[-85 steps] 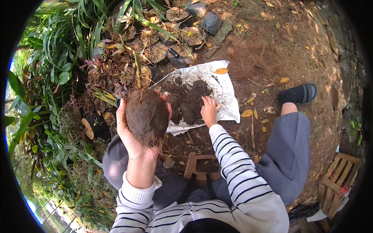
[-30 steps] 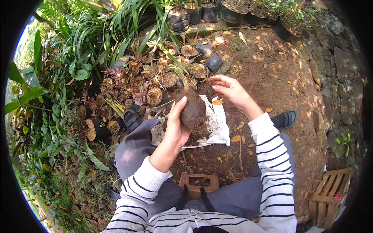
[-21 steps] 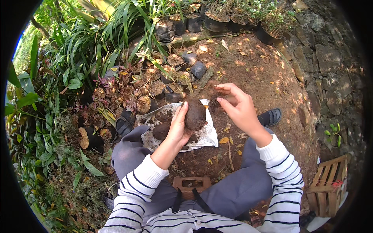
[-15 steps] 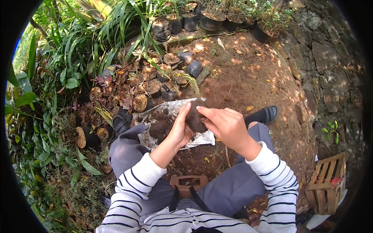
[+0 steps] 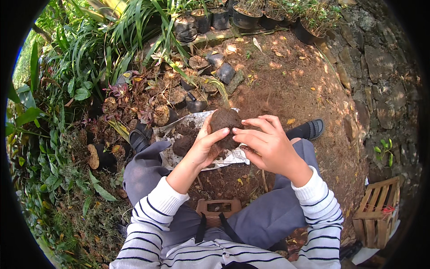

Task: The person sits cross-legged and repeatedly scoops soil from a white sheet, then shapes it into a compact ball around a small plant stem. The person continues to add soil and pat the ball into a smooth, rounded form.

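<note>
In front of me, my left hand (image 5: 207,144) is closed round the lower left side of a plant's root ball (image 5: 225,121), its thumb lying across the near side. This brown ball of soil and roots is matted with fine fibres. A few long green and yellowish leaves (image 5: 221,91) stick out from its far side. My right hand (image 5: 271,145) has its fingers stretched and spread, the tips at the ball's right edge. Below lies a white plastic sheet (image 5: 235,158) with loose dark soil on it. A second dark clump (image 5: 182,145) rests on its left part.
Cut soil bags and a small dark-bladed trowel (image 5: 195,104) lie beyond the sheet. Potted plants in black bags (image 5: 246,19) line the far edge. Dense foliage (image 5: 58,134) fills the left. On the right are a stone wall (image 5: 380,67) and a wooden crate (image 5: 376,210).
The root ball has tilted and turned, showing more of its rounded top. My right fingers have gone from pressing its upper side to spreading at its right edge.
</note>
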`<state>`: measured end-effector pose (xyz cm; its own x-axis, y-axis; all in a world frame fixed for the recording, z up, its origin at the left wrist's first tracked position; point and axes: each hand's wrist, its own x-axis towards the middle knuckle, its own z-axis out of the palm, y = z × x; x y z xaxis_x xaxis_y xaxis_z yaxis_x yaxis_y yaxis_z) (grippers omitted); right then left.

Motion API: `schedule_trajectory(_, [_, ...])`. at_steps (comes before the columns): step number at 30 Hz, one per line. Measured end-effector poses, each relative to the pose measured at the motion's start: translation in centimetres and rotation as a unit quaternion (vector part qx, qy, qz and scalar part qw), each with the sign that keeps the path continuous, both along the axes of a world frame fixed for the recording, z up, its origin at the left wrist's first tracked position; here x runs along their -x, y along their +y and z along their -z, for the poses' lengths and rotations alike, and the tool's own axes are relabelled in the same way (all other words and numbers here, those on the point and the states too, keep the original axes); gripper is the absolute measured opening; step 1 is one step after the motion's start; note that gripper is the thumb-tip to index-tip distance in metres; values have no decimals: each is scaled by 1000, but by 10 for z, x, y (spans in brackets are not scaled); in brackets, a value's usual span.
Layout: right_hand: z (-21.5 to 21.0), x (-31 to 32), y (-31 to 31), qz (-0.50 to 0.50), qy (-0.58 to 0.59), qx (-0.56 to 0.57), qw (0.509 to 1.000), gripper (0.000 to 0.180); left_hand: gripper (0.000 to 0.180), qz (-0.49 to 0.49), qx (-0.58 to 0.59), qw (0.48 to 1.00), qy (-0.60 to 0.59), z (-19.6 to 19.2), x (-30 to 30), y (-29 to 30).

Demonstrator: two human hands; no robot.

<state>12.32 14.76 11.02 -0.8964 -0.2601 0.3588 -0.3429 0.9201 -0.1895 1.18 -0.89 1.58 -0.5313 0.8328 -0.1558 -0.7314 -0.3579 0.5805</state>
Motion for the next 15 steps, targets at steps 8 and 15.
schedule_trajectory(8, [-5, 0, 12, 37, 31, -13, 999, 45, 91, 20, -9, 998, 50, -10, -1, 1])
schedule_trajectory(15, [-9, -4, 5, 91, 5, -18, 996, 49, 109, 15, -53, 996, 66, -4, 1, 4])
